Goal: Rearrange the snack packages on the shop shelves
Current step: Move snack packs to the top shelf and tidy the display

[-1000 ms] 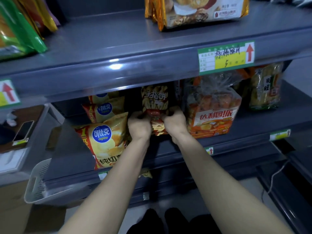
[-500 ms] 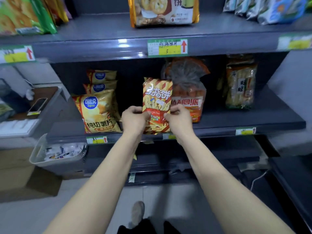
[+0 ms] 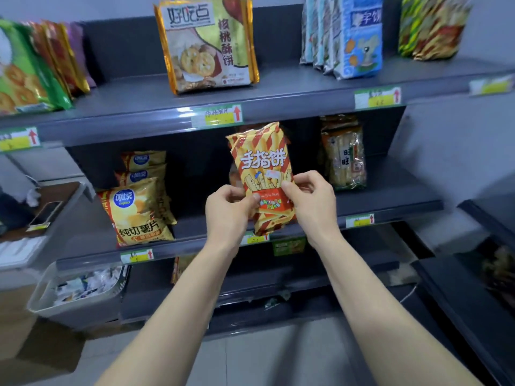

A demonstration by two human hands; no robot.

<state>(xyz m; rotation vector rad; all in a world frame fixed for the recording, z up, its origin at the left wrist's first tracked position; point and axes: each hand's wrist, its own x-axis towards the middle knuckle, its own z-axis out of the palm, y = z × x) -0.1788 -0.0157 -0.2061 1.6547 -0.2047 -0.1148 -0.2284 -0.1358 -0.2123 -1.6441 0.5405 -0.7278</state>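
Obs.: striped snack packet (image 3: 262, 176) is held upright in the air, in front of the middle shelf (image 3: 390, 201) and just under the lip of the upper shelf (image 3: 292, 107). It rests on nothing — only the two hands carry it.

Risks, as judged from this frame:
- Grip is on the lower half only. The top of the packet stands free and leans slightly left, so it could flop or twist if either hand lets go early.
- The packet's top corner sits close to the upper shelf's edge and its price label (image 3: 217, 115). If the packet goes up and in without first coming out, it may catch the lip and crumple.
- On the upper shelf the walnut-biscuit pack (image 3: 207, 45) stands alone, upright. A packet pushed in beside it could tip it.
- Squeezing a bag of stick biscuits hard would likely break the contents.

Fingers:
- Left hand (image 3: 227, 210) — fingers curled around the packet's left edge, thumb tip pressed on the printed face near the red band.
- Right hand (image 3: 309, 199) — thumb on the front at the right edge, the other fingers folded behind; a pinch rather than a full wrap.
- Neither hand is spread; both close only as far as the thin packet allows.

Elsewhere on the middle shelf: chip bags (image 3: 136, 210) to the left, rice-cracker pack (image 3: 344, 154) to the right, both well apart from the held packet.
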